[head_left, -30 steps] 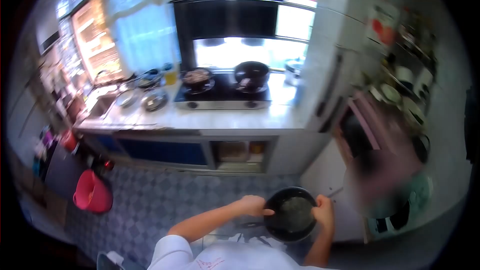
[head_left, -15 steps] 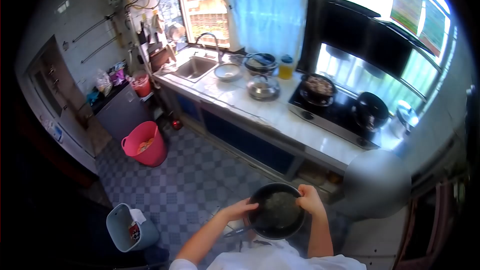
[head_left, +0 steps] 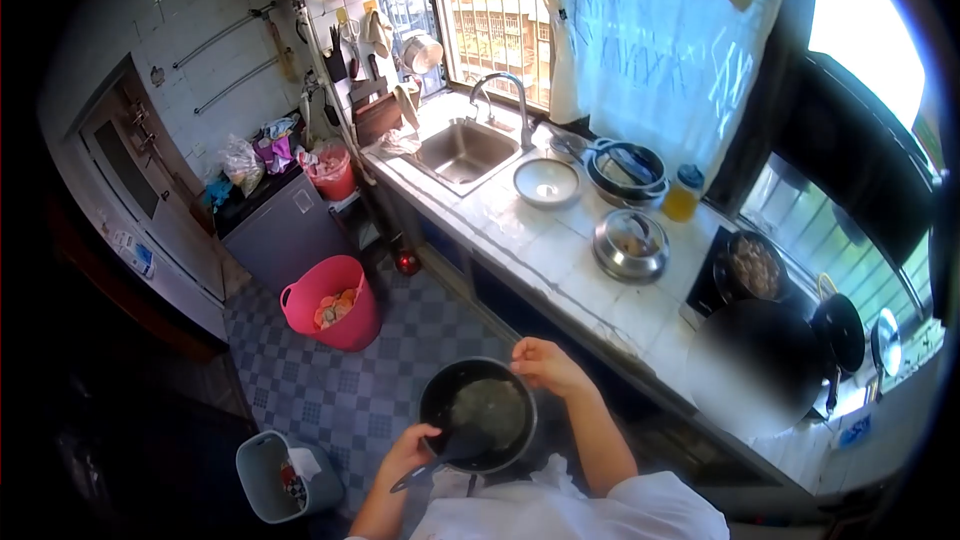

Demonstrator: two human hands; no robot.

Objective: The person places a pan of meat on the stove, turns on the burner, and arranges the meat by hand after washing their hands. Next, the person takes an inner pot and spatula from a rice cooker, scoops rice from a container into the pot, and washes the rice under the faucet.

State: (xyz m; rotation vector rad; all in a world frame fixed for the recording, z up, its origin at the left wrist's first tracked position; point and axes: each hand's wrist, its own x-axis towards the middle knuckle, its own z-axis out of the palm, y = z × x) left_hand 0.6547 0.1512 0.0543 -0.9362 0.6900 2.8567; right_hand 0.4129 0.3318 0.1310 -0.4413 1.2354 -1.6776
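A round dark pot (head_left: 432,395) is held in front of my white top, with cloudy, pale-greenish contents in its bottom. My left hand (head_left: 408,452) is closed on its near left rim, thumb over the edge. At the upper right rim is my right hand (head_left: 548,368), its fingers curled and fingertips right at the edge. A dark long-handled utensil (head_left: 465,442) reaches from inside the pot out over the near rim, below my left hand; its exact kind is unclear.
Along the counter (head_left: 585,280) are a sink (head_left: 462,155), a plate (head_left: 547,183), stacked pans (head_left: 628,170), a lidded steel pot (head_left: 630,245), a yellow-filled jar (head_left: 683,195) and a pan of food (head_left: 752,265). A pink basket (head_left: 340,325) and grey bin (head_left: 265,485) stand on the floor. A blurred patch hides part of the counter.
My view has turned to the right, and the sink and counter show nearer. The pot has shifted left in view with both hands at it; my right hand sits higher on the rim.
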